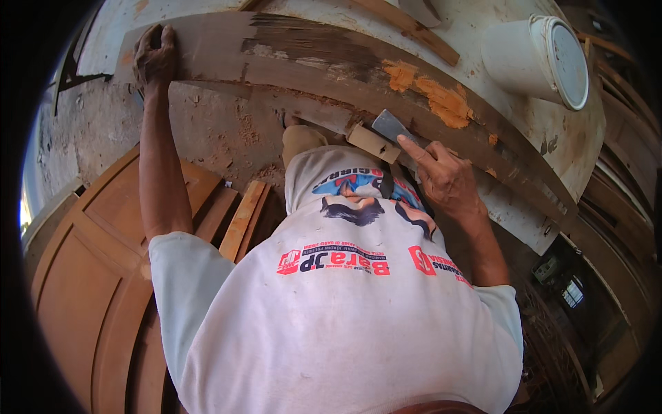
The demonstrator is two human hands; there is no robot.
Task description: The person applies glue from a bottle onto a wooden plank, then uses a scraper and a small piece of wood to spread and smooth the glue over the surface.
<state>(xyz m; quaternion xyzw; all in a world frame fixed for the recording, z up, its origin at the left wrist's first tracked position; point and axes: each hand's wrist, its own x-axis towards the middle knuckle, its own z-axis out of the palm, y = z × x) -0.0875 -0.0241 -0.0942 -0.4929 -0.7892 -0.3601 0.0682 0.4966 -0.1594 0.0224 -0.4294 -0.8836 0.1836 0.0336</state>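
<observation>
A long, dark wooden board (324, 52) lies across the work surface, its left end paler and smoother. Patches of orange filler (448, 103) are spread over its right half. At the left end, my left hand (154, 56) is closed on the board, fingers bent against its face near the lower edge. My right hand (447, 171) grips a putty knife with a flat grey metal blade (391, 125), index finger stretched along it. The blade is close to the board's near edge; whether they touch I cannot tell. The knife's handle is hidden in my palm.
A white lidded bucket (527, 58) stands beyond the board at right. Next to the blade is a small beige block (372, 143). Reddish-brown debris (238, 131) litters the near surface. Brown panelled doors (83, 290) lean at lower left beside wood strips (245, 214). A batten (407, 27) lies behind.
</observation>
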